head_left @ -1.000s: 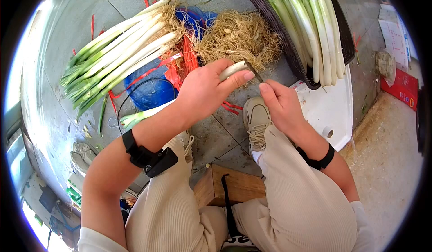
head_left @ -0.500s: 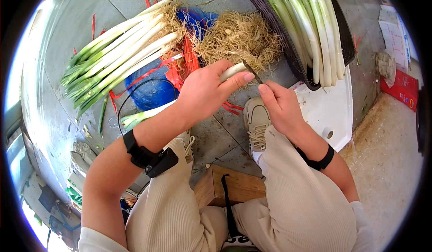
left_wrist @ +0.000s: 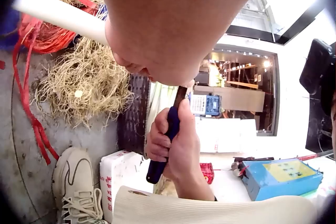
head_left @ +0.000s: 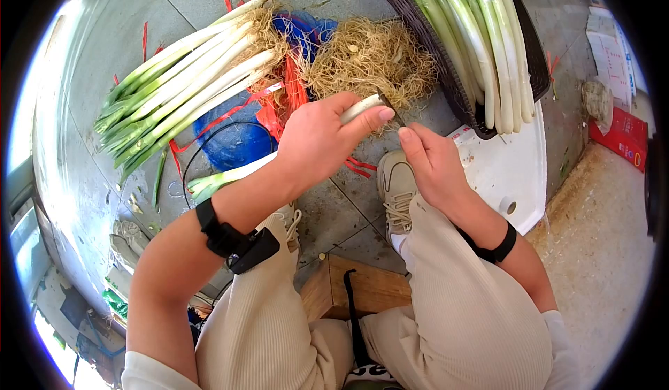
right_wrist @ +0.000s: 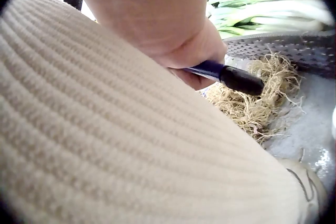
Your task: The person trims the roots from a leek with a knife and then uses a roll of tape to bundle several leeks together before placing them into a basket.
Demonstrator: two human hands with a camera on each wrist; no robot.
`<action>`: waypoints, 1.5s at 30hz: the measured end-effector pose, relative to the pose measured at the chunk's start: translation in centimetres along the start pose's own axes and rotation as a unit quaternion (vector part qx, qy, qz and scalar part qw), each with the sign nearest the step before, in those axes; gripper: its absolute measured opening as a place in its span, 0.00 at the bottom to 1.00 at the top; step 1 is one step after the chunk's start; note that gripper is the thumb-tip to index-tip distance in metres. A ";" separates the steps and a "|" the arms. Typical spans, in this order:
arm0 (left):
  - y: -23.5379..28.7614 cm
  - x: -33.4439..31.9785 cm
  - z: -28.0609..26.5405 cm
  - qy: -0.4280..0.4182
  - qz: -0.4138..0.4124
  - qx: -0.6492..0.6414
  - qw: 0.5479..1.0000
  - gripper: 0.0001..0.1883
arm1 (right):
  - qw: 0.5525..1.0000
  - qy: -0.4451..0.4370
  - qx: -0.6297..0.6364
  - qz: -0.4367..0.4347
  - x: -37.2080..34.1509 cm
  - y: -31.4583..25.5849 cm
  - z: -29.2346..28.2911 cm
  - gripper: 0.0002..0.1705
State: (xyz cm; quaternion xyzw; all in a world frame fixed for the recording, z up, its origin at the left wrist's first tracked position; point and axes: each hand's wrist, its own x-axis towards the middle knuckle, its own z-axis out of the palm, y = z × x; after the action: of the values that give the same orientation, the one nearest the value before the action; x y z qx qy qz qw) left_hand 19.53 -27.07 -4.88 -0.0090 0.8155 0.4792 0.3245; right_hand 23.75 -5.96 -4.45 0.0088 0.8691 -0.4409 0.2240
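Note:
My left hand (head_left: 317,139) grips a large green onion (head_left: 360,108) near its white end, the thumb lying along the stalk. Its green tip (head_left: 209,184) shows beyond my forearm at the lower left. In my right hand (head_left: 435,160) is a small knife (left_wrist: 171,132) with a dark blue handle, fingers wrapped round it. The narrow dark blade (head_left: 391,108) meets the onion's white end, close to my left thumb tip. Right under both hands, on the floor, lies a heap of cut-off roots (head_left: 369,59). In the left wrist view the left fingers are mostly hidden.
Rooted green onions (head_left: 202,69) lie in a pile at the left, near red ties (head_left: 294,87) and a blue bag (head_left: 226,139). Rootless green onions fill a dark woven basket (head_left: 446,66) at the right, beside a white foam lid (head_left: 512,170). A wooden box (head_left: 369,285) stands between my legs.
Both hands stay almost in place. The knife blade shifts very slightly at the onion's white end, and my left wrist moves a touch.

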 end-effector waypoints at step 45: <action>-1.5 2.6 1.6 0.208 0.180 0.206 0.939 0.11 | 0.959 0.006 0.212 0.188 4.7 1.2 2.9 0.34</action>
State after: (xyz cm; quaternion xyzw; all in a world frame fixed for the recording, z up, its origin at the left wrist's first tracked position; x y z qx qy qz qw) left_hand 18.78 -25.85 -8.03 0.1059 0.9336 0.3385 0.0508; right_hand 20.84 -8.27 -8.75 0.2217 0.7398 -0.5649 0.2905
